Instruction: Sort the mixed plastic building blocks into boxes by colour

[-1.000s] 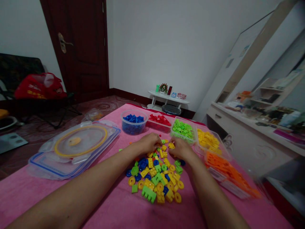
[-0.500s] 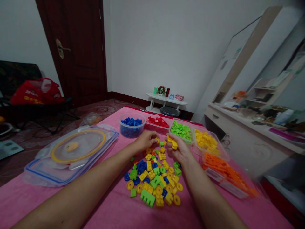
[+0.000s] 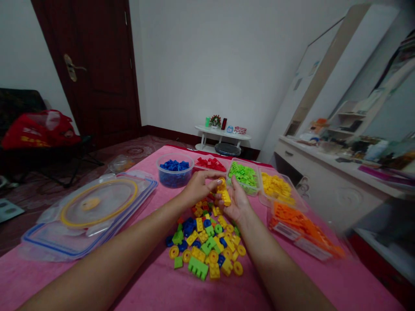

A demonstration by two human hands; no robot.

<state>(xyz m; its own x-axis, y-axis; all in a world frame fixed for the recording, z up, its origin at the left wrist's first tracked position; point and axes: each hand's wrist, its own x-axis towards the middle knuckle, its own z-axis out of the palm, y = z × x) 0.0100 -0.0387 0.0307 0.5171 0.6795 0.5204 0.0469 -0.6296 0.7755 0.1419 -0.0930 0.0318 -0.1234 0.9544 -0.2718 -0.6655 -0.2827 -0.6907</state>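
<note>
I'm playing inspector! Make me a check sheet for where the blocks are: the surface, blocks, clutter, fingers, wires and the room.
Surface: pink cloth, spread under everything being handled.
Blocks: loose pile, mostly yellow, green and blue; beyond and to the right, clear containers of blue, red, green, yellow and orange pieces.
Clutter: stacked clear lids, left side.
Fingers: right hand's fingers hold yellow pieces; left hand's fingers are at them, grip unclear.
Wires: nothing seen.
Room: dark red door, red bag, low white shelf, pale dresser.
</note>
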